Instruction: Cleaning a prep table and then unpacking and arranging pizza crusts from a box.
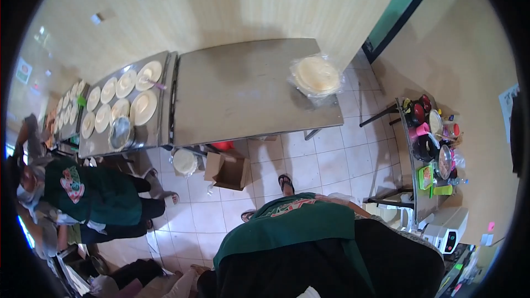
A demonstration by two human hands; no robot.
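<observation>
My right hand, seemingly in a clear plastic glove, is by the front of my green apron, mostly hidden. Whether it holds anything cannot be made out. My left hand is out of view. Ahead stands a metal-topped table. At its right end lies a clear plastic bag of stacked round flatbread or dough sheets. On the adjoining table, round pale sheets lie in two rows, with a purple-handled utensil on one. A metal bowl stands near the front edge.
An open cardboard box and a bagged stack of rounds are below the table edge. A co-worker in a green apron stands left; another person is lower left. A side table at right carries bowls and containers.
</observation>
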